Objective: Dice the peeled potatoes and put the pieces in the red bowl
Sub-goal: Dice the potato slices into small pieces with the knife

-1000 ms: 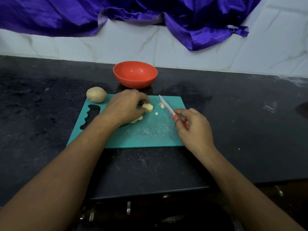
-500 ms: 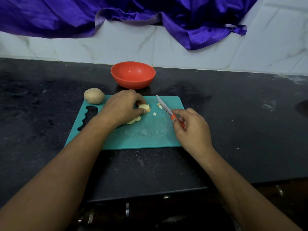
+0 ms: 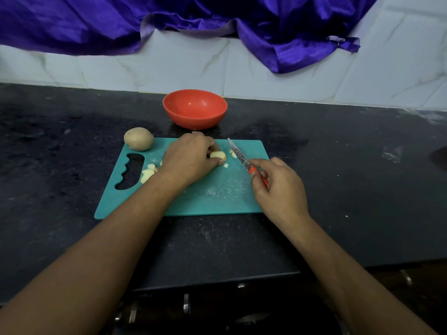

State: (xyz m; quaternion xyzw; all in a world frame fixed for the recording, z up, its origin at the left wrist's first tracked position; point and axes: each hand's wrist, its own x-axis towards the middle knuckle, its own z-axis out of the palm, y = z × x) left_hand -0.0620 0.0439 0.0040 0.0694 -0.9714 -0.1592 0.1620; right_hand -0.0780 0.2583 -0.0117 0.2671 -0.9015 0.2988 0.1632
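On the teal cutting board (image 3: 205, 197), near its far edge, a pale potato piece (image 3: 217, 155) is pinned by the left hand (image 3: 191, 160), whose fingers are curled over it. Just to its right, a small knife (image 3: 238, 154) is held by its orange handle in the right hand (image 3: 278, 187), the forefinger stretched towards the blade; the blade is angled away, close beside the piece but apart from it. A few small bits (image 3: 226, 166) lie loose near the blade, and a cluster of cut pieces (image 3: 147, 174) is seen by the board's handle slot, partly hidden behind the left wrist. A whole potato (image 3: 138, 139) rests at the board's far left corner. The red bowl (image 3: 194, 112) stands on the dark worktop (image 3: 338, 165) just beyond the board; no potato is seen in the part of its inside that shows. The dicing step is judged to be in hand, with nothing yet transferred. For the next move, the blade would have to be brought over the held piece and pressed down clear of the left fingertips, which lie close to the cutting line.
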